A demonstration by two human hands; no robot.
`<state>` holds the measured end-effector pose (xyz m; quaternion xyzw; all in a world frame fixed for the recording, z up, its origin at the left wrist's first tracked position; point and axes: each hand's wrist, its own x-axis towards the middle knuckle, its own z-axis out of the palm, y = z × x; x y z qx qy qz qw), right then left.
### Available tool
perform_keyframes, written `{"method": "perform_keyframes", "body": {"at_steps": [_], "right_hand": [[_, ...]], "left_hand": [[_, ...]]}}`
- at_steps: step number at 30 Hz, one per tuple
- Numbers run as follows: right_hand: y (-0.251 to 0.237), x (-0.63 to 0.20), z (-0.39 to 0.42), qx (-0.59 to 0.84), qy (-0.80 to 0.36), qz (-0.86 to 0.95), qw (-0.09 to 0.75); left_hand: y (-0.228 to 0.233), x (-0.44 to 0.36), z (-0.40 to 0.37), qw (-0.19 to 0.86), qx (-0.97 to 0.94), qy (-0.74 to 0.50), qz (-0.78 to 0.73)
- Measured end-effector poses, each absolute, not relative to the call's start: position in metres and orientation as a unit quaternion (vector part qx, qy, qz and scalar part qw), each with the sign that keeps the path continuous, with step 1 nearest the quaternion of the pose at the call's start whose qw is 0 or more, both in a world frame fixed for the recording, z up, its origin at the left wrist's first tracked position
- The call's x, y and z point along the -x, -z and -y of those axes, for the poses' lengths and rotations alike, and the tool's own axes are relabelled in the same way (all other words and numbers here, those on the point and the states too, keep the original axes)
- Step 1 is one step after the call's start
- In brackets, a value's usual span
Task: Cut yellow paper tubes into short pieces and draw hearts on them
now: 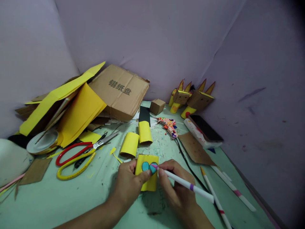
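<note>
Near centre of the surface (71, 197): left hand (128, 184), fingers clamped on the yellow roll (150, 183), steadies it flat; right hand (172, 186), fingers pinched around a marker (188, 185), apparently colours its teal heart (149, 167). Scissors (81, 156) lie left.

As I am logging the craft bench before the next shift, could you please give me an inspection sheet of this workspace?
Surface: green mat, marked and scattered with paper scraps.
Job's things: yellow paper roll with a blue heart shape on it; marker pen, tip on the heart.
Clutter: scissors, two more yellow rolls, cardboard sheet, yellow paper stack, tape roll, two spare pens, horned cardboard figures.
Fingers: left hand grips the roll; right hand holds the marker.
Cables: one black cord across the mat.
Surroundings: pale purple backdrop.
</note>
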<state>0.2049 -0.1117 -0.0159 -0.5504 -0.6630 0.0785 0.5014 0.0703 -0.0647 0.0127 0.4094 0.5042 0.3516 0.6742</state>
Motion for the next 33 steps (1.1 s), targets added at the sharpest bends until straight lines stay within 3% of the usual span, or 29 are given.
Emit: {"method": "perform_keyframes", "body": {"at_steps": [33], "right_hand": [[0.0192,-0.2052,0.1103,0.604,-0.046,0.628,0.488]], "left_hand": [[-0.0064,-0.0694,0.0637,0.675,-0.424,-0.340,-0.499]]}}
